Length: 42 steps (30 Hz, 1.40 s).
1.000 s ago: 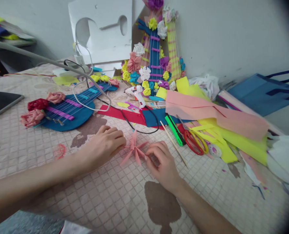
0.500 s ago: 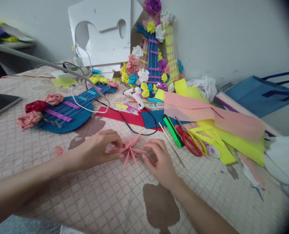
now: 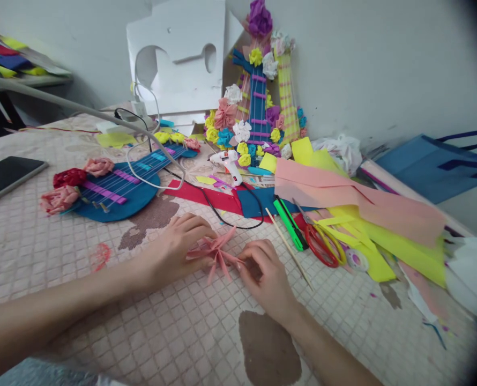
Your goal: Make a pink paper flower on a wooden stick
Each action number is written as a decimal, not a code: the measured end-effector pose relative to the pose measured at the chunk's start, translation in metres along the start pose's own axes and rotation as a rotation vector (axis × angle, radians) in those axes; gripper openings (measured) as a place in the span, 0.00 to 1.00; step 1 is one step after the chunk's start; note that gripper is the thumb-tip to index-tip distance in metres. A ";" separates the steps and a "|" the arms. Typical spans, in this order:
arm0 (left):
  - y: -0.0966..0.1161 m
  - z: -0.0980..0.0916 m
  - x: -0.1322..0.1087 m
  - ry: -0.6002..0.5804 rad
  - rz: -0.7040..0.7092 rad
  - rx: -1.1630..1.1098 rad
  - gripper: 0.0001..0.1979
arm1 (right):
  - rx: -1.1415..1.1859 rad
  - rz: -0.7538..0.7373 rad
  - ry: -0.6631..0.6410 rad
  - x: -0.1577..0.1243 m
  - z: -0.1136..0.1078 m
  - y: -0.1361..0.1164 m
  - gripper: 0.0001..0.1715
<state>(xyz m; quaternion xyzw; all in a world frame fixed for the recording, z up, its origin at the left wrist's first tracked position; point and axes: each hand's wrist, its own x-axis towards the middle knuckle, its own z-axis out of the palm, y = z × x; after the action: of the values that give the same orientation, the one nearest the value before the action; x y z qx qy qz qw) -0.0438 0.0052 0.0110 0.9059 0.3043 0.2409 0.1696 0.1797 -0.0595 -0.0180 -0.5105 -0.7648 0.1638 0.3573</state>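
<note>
Low over the table lies a pink paper flower (image 3: 219, 252) with narrow pointed petals spread like a star. My left hand (image 3: 178, 247) is closed on its left petals, partly covering them. At the right side, the thumb and fingertips of my right hand (image 3: 265, 271) pinch the tip of one petal. To the right of my right hand are a thin wooden stick (image 3: 289, 247), a green utility knife (image 3: 290, 222) and red-and-yellow scissors (image 3: 322, 244). Behind the flower, a white glue gun (image 3: 228, 165) rests with its black cord looping forward.
A blue paper guitar (image 3: 120, 193) with paper roses lies at the left, near a phone (image 3: 9, 177). Pink crepe paper (image 3: 359, 201) and yellow sheets spread at the right. Decorated guitars (image 3: 258, 102) lean against the wall beside white foam board (image 3: 182, 75). A white cable (image 3: 81, 110) crosses the left.
My right fingertips have closed onto the right petal of the flower. My left hand stays at the left petals. The whole view has shifted slightly.
</note>
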 end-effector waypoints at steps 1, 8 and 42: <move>0.002 0.001 0.000 -0.006 -0.005 0.015 0.10 | -0.001 0.000 0.001 0.000 0.000 0.000 0.05; -0.002 0.001 0.007 0.049 -0.065 -0.134 0.05 | -0.018 -0.004 -0.006 0.001 0.001 -0.001 0.06; 0.009 0.005 -0.002 0.051 -0.048 0.229 0.06 | 0.033 -0.282 -0.282 0.075 -0.005 -0.004 0.08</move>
<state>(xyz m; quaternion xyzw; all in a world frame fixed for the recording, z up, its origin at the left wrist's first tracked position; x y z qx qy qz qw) -0.0381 -0.0032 0.0101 0.9054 0.3558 0.2231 0.0630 0.1635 0.0057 0.0163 -0.3646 -0.8683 0.1943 0.2744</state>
